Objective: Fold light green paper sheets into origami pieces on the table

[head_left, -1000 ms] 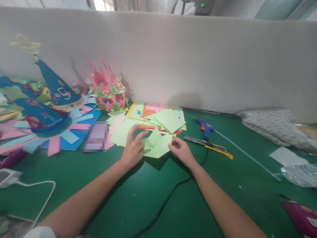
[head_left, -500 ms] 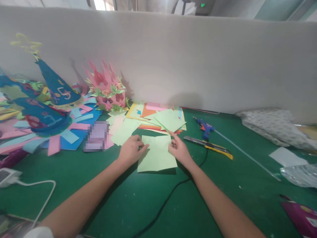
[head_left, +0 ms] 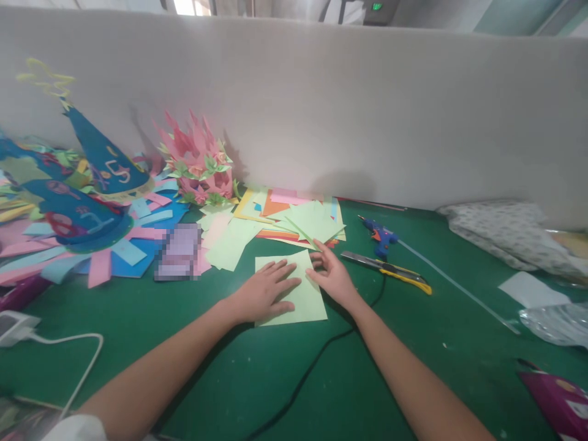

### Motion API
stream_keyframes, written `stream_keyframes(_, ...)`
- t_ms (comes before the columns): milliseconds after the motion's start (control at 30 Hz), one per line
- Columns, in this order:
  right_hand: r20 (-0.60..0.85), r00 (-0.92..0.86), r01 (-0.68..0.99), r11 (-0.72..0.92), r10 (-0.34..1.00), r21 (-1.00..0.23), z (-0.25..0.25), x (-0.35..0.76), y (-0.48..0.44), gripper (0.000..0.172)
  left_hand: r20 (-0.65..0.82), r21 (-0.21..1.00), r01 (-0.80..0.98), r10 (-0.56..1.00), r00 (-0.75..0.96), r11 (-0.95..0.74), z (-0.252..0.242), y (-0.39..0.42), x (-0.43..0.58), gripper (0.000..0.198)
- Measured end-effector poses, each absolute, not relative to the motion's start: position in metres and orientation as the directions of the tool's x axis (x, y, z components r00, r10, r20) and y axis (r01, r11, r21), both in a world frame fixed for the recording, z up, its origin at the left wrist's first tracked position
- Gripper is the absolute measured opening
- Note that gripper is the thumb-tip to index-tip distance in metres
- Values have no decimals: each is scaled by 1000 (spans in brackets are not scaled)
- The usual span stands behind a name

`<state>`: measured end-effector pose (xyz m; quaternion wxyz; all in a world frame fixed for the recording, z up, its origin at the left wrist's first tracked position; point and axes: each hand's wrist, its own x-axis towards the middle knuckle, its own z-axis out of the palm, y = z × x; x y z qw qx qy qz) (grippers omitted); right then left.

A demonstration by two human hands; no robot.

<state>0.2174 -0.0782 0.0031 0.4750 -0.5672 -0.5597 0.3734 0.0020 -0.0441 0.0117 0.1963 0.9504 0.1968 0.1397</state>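
The left hand (head_left: 266, 290) lies spread on the square pale-green paper sheet (head_left: 311, 304), flat on the green bench (head_left: 215, 373); the right hand (head_left: 331, 274), loosely curled, empty, meets its right edge. Uneven palm pressure could skew it.

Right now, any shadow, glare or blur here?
Head view: shadow on the upright pale grey panel beside the spiky pink paper decoration; head view: white glare at the top edge; head view: soft detail on the left hand and pale green paper sheet; head view: pixelated purple rectangle.
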Motion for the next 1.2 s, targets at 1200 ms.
stream_keyframes(1200,473,-540,602,712,696,-361,13,213,-88,21,143,284,486,538,831,-827,13,-49,4,94)
